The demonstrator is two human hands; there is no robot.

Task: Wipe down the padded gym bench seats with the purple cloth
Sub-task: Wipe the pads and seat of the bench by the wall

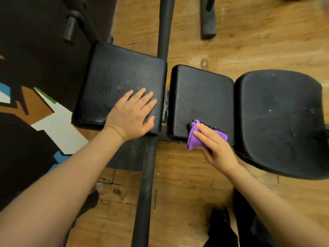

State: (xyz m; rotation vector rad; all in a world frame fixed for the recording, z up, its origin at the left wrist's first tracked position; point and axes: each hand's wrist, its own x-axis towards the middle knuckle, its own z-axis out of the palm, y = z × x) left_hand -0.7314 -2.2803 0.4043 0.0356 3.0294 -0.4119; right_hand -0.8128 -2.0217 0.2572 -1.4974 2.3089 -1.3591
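Three black padded bench pads lie in a row: a left pad [121, 77], a middle pad [199, 93] and a rounded right pad [281, 113]. My left hand [130, 114] rests flat, fingers spread, on the near right corner of the left pad. My right hand [216, 148] holds the folded purple cloth [194, 138] against the near edge of the middle pad, fingers lying over the cloth. Part of the cloth hangs over the pad's front edge.
A black frame bar [147, 175] runs from near to far between the left and middle pads. The floor [249, 41] is wood. A dark patterned mat [35, 122] lies at the left. A black padded post [208, 20] sits at the far side. My dark shoes [220, 221] are at the bottom.
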